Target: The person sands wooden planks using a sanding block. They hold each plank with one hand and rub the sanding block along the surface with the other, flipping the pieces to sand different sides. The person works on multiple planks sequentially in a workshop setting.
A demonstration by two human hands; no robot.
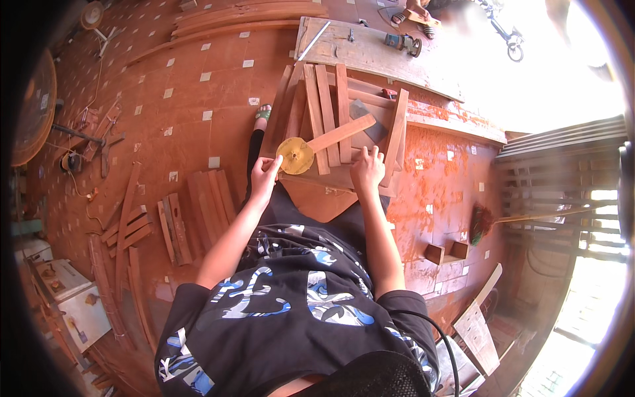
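My left hand (265, 177) pinches the left rim of a round yellow disc (296, 157) with a small mark at its centre. A short wooden strip (345, 132) runs from the disc up to the right; whether the two are joined I cannot tell. Right of the disc, my right hand (368, 171) hovers over the near edge of a low wooden work surface (340, 177), its fingers half bent and apart, with nothing visible in them. Several wooden strips (311, 99) lie on that surface, beside a dark grey flat sheet (368, 119).
Beyond stands a plank table (364, 46) bearing a blue power tool (403, 44); another person's feet (415, 25) are past it. Wood pieces (210, 198) lie on the tiled floor at left, near a large fan (40, 109). A broom (483, 223) and small wooden box (446, 253) are at right.
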